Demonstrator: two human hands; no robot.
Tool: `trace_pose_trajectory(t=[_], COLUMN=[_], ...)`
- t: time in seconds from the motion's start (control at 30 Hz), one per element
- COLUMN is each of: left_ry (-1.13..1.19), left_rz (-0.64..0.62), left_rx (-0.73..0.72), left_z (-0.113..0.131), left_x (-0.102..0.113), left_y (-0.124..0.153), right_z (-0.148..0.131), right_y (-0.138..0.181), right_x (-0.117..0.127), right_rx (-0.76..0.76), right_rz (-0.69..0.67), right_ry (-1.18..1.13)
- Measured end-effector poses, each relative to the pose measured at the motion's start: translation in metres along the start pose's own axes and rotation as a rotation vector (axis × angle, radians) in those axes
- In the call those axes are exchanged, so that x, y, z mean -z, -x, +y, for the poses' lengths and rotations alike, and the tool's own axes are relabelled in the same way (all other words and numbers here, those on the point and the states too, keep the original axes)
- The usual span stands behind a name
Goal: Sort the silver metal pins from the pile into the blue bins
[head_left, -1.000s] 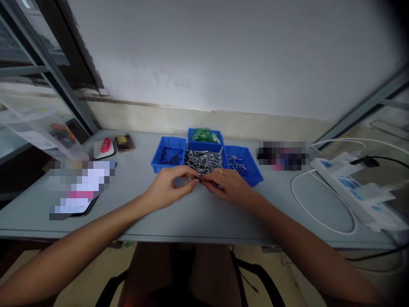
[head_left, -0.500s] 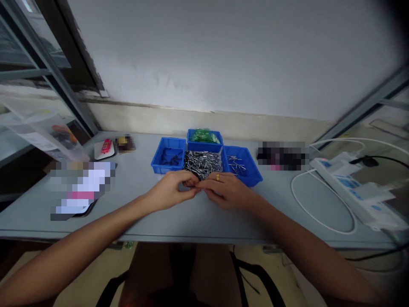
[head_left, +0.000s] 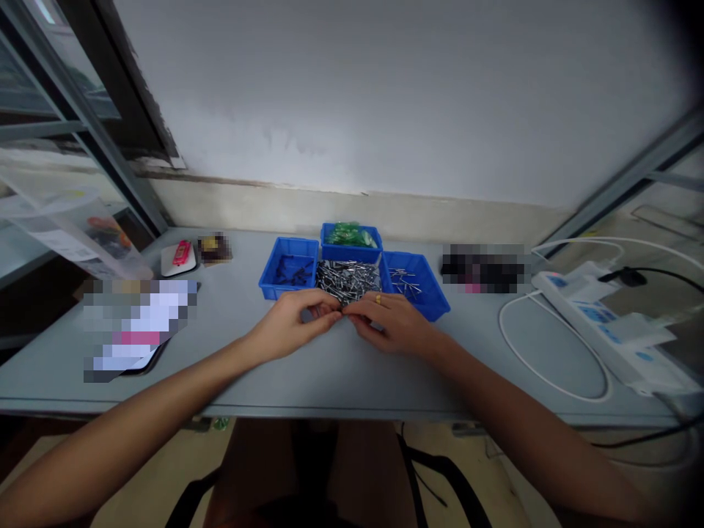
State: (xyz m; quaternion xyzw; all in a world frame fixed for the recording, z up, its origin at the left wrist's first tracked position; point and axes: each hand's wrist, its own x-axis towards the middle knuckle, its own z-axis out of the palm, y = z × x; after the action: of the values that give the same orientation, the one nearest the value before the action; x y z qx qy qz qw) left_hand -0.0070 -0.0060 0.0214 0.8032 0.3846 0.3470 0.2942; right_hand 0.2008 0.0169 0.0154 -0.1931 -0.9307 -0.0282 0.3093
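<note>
I judge that I'm at close two-handed fingertip work: the fingers of my left hand (head_left: 294,319) and right hand (head_left: 399,323) are drawn into pinches that meet above the grey surface (head_left: 330,381), though what sits between them is too small to tell. The next move, I think, calls for a light pinch with both tips in line. The heap of slender silver and dark metal rods (head_left: 349,279) lies just beyond my fingertips, which partly hide its near edge.
</note>
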Motion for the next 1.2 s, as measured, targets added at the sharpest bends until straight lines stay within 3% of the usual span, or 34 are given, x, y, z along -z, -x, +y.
trace_pose_trajectory(t=[0.33, 0.5, 0.83, 1.2], left_ry=[-0.111, -0.138, -0.160, -0.163], left_rz=[-0.027, -0.064, 0.026, 0.042], left_rx=[-0.035, -0.035, -0.036, -0.034], left_z=[-0.0030, -0.0021, -0.0066, -0.0057], left_x=[-0.0007, -0.0006, -0.0014, -0.0016], left_y=[0.0027, 0.0030, 0.0022, 0.0023], right_z=[-0.0005, 0.0014, 0.0030, 0.0021], right_y=[0.0008, 0.0007, -0.0001, -0.0025], right_x=[0.0006, -0.0013, -0.0021, -0.0009], right_rx=[-0.094, -0.054, -0.105, -0.159], right_rz=[0.039, 0.020, -0.077, -0.087], right_ry=[-0.008, 0.015, 0.040, 0.039])
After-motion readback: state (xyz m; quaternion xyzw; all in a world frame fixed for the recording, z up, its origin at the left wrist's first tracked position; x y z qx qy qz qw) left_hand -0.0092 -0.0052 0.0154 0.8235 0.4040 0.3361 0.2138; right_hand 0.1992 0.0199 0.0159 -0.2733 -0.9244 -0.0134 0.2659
